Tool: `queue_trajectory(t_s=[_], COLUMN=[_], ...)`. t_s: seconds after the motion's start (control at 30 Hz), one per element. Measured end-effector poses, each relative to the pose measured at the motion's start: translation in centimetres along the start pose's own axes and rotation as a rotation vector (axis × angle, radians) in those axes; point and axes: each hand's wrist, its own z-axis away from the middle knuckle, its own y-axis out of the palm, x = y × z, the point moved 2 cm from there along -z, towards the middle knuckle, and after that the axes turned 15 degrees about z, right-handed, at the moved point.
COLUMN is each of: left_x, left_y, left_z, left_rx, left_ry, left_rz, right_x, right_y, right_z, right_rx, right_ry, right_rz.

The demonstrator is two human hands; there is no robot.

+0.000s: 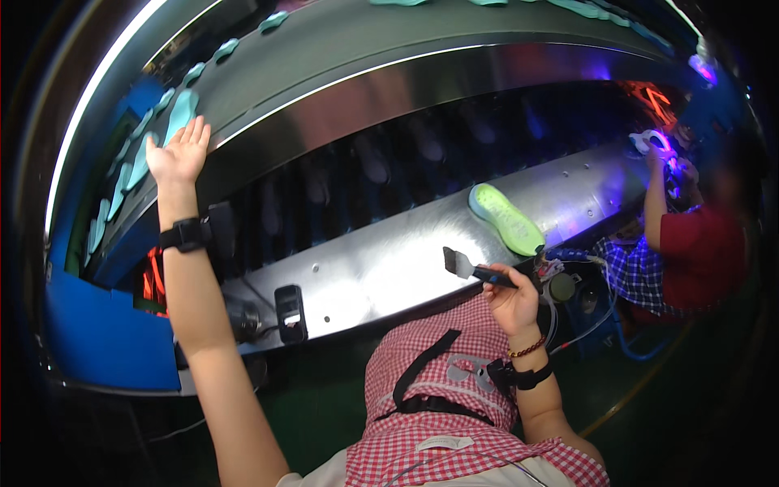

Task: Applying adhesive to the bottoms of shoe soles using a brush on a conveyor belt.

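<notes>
My left hand (180, 154) reaches far out at the left, palm up, fingers spread, nothing in it. Just beyond its fingertips lies a teal shoe sole (182, 110) on the belt's edge; I cannot tell whether they touch. Another teal sole (141, 164) is beside the thumb. My right hand (514, 302) is closed around the dark handle of a flat brush (459, 263), its bristles pointing left over the metal ledge. Beyond the brush, a yellow-green shoe sole with a pale teal rim (505, 217) rests on that ledge, apart from my hand.
A dark conveyor belt (365, 40) carries several teal soles. Below it runs the shiny metal ledge (357, 276), with a black phone-like device (290, 313) at its near edge. At the right a co-worker in a red top (702, 252) handles a white piece under violet light.
</notes>
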Motion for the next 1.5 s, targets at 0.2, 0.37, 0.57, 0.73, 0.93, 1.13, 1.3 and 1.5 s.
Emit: queue_trajectory(t_s=[0.2, 0.37, 0.57, 0.73, 0.93, 1.13, 1.3, 1.5], left_x=[5.7, 14.5, 26.3, 32.7, 36.2, 39.0, 42.5, 46.0], left_y=[9.7, 16.9, 21.4, 22.1, 21.1, 20.6, 22.2, 24.5], left_z=[0.6, -1.5, -7.7, -11.9, -19.0, -20.0, -19.3, -16.6], left_rx=[0.205, 0.472, 0.708, 0.755, 0.697, 0.730, 0.819, 0.868], left_ry=[-0.051, -0.127, -0.025, 0.061, 0.347, 0.200, 0.137, -0.039], left_rz=[-0.777, -1.375, -2.191, -2.524, -2.371, -2.196, -1.856, -1.958], right_x=[0.8, 1.0, 0.1, -0.2, 0.3, -0.2, 0.3, 0.3], right_y=[-2.6, -3.8, -6.6, -5.9, -6.5, -8.0, -8.1, -8.3], right_z=[-0.9, -2.5, -3.8, -5.9, -7.2, -7.4, -7.1, -6.7], right_rx=[0.026, 0.063, 0.000, 0.088, 0.059, 0.079, -0.021, 0.057], right_ry=[-0.063, -0.087, -0.064, -0.026, 0.093, 0.112, 0.147, 0.153], right_rz=[0.108, 0.114, 0.066, 0.050, 0.066, -0.131, -0.069, -0.094])
